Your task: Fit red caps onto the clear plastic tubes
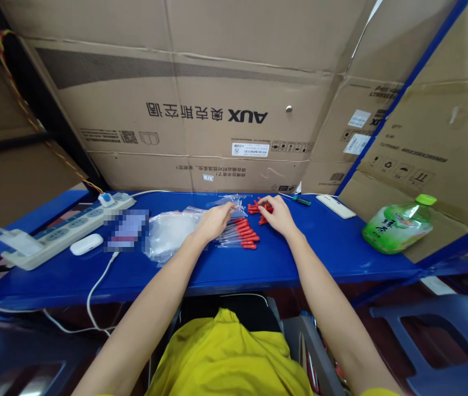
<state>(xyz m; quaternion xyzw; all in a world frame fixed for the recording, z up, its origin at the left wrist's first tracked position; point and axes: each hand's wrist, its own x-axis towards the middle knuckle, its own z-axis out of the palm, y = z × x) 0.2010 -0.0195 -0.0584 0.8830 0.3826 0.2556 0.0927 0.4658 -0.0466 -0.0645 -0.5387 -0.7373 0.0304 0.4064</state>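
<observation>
My left hand is closed, its fingertips pressed together at a pile of thin clear glass dropper tubes; what they pinch is hidden. Just below it lies a row of droppers, glass tubes with red rubber bulbs fitted, bulbs pointing right. My right hand curls its thumb and fingers onto a red rubber bulb at a small heap of loose red rubber bulbs, partly covering the heap. Clear plastic bags lie left of my left wrist.
A green screwdriver and a white flat bar lie at the back right. A green drink bottle leans at the right. On the left are a power strip, a white case and a phone with a cable. Cardboard walls the back.
</observation>
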